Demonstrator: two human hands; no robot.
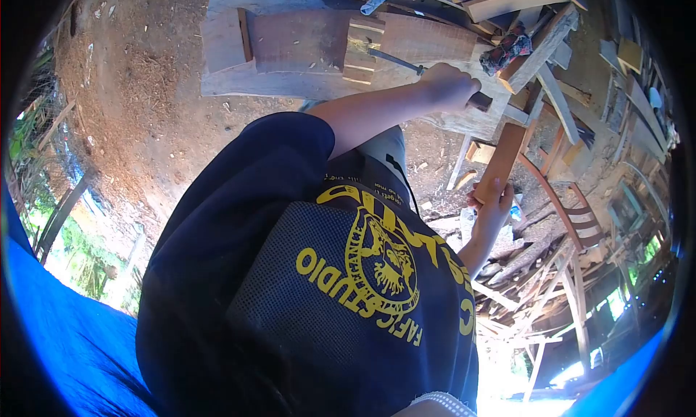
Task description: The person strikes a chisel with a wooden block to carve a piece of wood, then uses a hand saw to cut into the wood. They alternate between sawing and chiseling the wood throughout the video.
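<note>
My left hand (pixel 451 87) is closed around the handle of a long, narrow metal tool (pixel 396 59), which looks like a chisel. Its tip points left, over a notched part (pixel 360 51) of a wide wooden board (pixel 297 44), and its dark handle end sticks out to the right of the fist. Lower right, my right hand (pixel 494 197) grips the near end of a reddish-brown wooden block (pixel 503 160). The block's far end is a little below and right of the tool's handle, apart from it.
Wood offcuts (pixel 554 102) are heaped at the upper right, beside a patterned cloth (pixel 507 49). A curved reddish wooden frame (pixel 573 218) lies at the right. Thin scrap strips (pixel 536 286) are piled below it. Brown ground (pixel 138 120) with shavings spreads to the left.
</note>
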